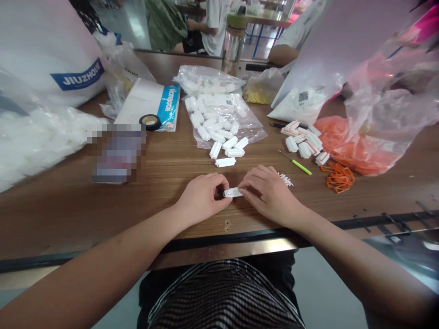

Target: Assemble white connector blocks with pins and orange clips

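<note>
White, narrow, rectangular plastic housing [232, 193]: between both hands, at brown wood-grain tabletop [164, 160], near front edge; contact with surface unclear. Left hand [200, 197] pinches its left end; right hand [269, 192], fingertips pinched at its right end. Tiny white plastic pieces [286, 179] just beside right hand. Beyond: lime-green-handled thin metal pick [302, 167].

A roll of black tape [157, 123] rests on the notebook [147, 104], upper left of the frame. A lidded bottle [233, 45] stands at top center. A pixelated object [117, 154] lies on the worktop [168, 164], left of center.
</note>
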Motion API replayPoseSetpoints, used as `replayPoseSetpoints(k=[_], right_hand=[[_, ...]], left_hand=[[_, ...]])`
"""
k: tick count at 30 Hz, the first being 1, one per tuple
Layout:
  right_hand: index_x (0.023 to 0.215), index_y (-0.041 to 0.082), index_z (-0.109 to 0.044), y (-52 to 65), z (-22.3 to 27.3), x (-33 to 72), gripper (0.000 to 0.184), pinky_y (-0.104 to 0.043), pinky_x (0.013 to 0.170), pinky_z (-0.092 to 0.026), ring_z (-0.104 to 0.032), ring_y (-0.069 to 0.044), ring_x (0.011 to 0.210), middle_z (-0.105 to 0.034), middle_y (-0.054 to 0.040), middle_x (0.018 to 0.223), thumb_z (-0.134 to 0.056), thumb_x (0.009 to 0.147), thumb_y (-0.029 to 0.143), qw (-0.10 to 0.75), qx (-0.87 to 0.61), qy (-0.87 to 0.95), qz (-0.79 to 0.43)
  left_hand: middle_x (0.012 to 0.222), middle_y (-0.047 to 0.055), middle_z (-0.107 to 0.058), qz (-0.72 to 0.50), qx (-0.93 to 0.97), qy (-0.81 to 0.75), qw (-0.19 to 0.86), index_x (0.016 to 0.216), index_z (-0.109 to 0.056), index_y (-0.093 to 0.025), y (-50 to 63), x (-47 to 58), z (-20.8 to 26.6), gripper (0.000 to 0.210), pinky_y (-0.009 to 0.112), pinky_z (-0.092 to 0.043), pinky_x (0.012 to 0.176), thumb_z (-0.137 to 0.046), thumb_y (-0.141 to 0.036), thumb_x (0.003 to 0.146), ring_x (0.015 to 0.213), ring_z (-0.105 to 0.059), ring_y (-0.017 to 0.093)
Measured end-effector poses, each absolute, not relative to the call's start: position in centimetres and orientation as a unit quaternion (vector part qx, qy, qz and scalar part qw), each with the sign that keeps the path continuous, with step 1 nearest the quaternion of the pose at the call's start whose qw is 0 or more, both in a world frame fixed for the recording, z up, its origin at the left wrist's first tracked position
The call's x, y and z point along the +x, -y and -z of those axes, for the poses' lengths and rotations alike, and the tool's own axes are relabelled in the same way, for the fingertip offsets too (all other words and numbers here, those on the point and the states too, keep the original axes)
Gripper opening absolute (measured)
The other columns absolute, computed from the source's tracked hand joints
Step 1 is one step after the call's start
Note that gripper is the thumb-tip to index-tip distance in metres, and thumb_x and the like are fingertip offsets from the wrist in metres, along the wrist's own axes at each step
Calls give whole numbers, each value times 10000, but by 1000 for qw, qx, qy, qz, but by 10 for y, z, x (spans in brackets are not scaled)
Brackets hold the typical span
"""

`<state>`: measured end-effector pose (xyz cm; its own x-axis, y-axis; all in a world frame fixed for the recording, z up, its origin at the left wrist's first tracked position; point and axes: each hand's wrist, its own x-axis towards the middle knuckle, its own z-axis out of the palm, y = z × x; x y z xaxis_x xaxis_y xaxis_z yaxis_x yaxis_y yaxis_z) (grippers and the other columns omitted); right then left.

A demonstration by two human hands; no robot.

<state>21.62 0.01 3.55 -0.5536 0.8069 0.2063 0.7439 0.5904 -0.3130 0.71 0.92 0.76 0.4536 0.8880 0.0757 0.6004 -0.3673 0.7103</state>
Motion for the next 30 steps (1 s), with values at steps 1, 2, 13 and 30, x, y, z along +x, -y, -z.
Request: replayPoseSetpoints(k=[1, 2, 13, 30], right_hand=[[855, 196, -650, -1, -36, 216, 188, -369, 788, -364, -537, -207, 847, -642, -55, 855, -506, 954, 266, 160, -441, 878, -93], [857, 195, -649, -1, -36, 216, 189, -369, 793, -359, -534, -207, 849, -640, -54, 854, -503, 956, 263, 156, -438, 880, -91], [844, 179, -657, 0, -35, 211, 249, -374, 794, -339, -523, -203, 832, -658, -58, 846, -455, 975, 243, 131, -401, 906, -30], [829, 206, -704, 9, -28, 212, 187, -386, 787, -363, -548, -189, 782, -687, -38, 855, -530, 898, 211, 199, -378, 904, -7]], left_hand=[[684, -23, -560, -232, 794, -467, 311, 806, -624, -210, -9, 7, -7, 102, 275, -371, 616, -688, -276, 761, 628, -494, 134], [685, -22, -561, -233, 794, -467, 311, 807, -624, -210, -9, 7, -7, 101, 274, -372, 616, -688, -274, 761, 630, -495, 135], [670, -34, -543, -232, 797, -469, 302, 790, -607, -205, -9, 7, -8, 128, 274, -375, 615, -707, -279, 757, 612, -490, 127], [659, -37, -533, -225, 796, -479, 296, 800, -619, -212, -9, 7, -5, 118, 272, -358, 617, -701, -287, 762, 617, -483, 129]])
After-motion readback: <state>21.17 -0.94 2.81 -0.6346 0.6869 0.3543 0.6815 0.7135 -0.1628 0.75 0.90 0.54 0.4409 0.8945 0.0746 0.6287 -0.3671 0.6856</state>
